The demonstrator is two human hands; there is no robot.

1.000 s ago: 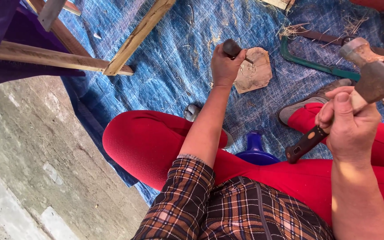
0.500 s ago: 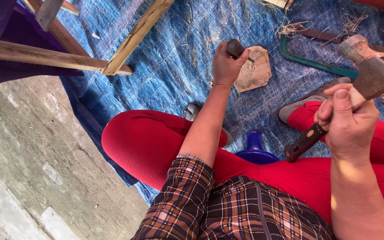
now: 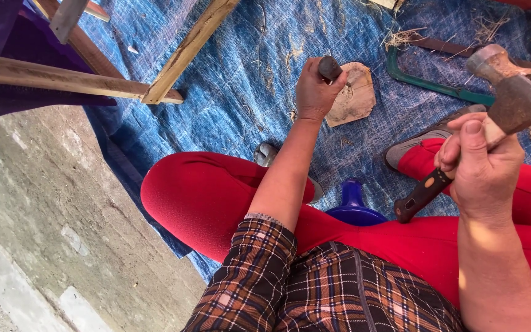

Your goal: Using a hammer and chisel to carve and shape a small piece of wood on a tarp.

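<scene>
Hammer (image 3: 511, 101) raised higher — right hand (image 3: 480, 166) clenched, left hand (image 3: 314, 92) gripping chisel (image 3: 330, 66)

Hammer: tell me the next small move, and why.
Probably bring the hammer down onto the dark tool handle. The right hand holds it raised, while the left hand grips that handle upright over the flat wood piece.

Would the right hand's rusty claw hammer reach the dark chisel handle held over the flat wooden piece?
Probably yes: the right hand holds the hammer raised, with open air toward the chisel handle.
</scene>
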